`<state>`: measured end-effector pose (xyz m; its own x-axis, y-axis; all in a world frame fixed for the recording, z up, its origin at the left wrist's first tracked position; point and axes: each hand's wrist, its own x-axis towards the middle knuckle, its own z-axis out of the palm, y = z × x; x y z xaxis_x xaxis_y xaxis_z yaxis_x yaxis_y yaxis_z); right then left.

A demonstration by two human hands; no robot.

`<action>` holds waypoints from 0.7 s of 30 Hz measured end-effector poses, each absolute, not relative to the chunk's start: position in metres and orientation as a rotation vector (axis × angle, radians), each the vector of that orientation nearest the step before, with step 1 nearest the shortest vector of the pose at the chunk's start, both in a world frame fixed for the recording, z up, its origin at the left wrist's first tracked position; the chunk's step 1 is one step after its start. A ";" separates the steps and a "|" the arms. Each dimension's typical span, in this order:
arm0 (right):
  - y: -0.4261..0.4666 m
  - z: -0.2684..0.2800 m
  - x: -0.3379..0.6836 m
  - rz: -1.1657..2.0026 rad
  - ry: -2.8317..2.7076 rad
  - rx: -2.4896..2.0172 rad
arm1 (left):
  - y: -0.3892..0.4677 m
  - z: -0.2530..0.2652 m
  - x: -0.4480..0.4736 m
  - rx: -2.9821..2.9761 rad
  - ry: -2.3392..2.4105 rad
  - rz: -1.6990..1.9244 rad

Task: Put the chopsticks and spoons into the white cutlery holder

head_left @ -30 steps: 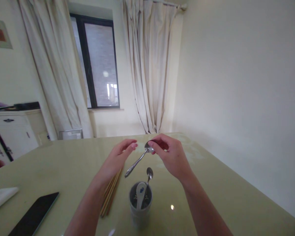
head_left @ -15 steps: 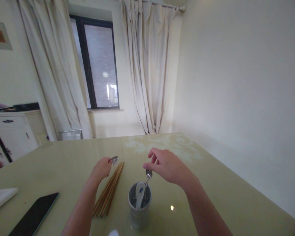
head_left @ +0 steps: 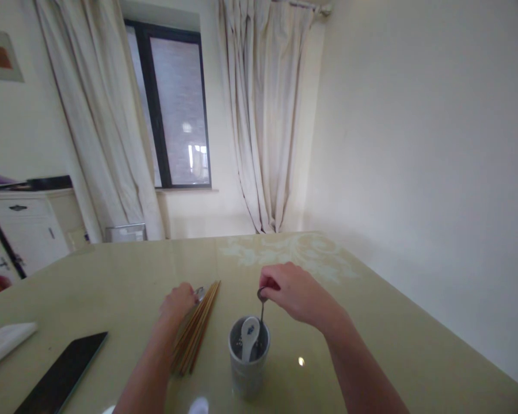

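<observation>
My right hand pinches the bowl end of a metal spoon, whose handle reaches down into a grey utensil cup. In the same cup leans a white ceramic soup spoon with a small blue mark. My left hand is closed around a second metal spoon, and only its shiny end shows past the fingers. That hand is low, just left of a bundle of wooden chopsticks lying on the table.
The pale green glossy table fills the foreground. A dark phone-like slab and a white object lie at the left. Behind are curtains, a window and a white cabinet. A wall runs along the right.
My right thumb and fingers have closed on the spoon standing in the cup. My left hand has come down nearer the table with its spoon. The view has shifted slightly.
</observation>
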<state>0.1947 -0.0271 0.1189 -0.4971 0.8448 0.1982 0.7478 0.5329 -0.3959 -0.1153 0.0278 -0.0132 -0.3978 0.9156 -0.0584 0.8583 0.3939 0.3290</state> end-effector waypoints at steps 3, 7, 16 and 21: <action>-0.037 0.134 0.202 0.346 -2.229 -1.140 | 0.024 0.021 -0.104 1.659 2.361 0.479; -0.045 0.142 0.201 0.249 -1.941 -0.911 | -0.004 0.082 -0.057 1.925 1.774 1.049; -0.039 0.131 0.179 0.419 -1.828 -0.894 | -0.037 0.110 -0.005 1.876 1.090 1.224; -0.035 0.117 0.186 0.385 -2.273 -1.232 | 0.012 0.063 -0.080 1.824 2.105 0.811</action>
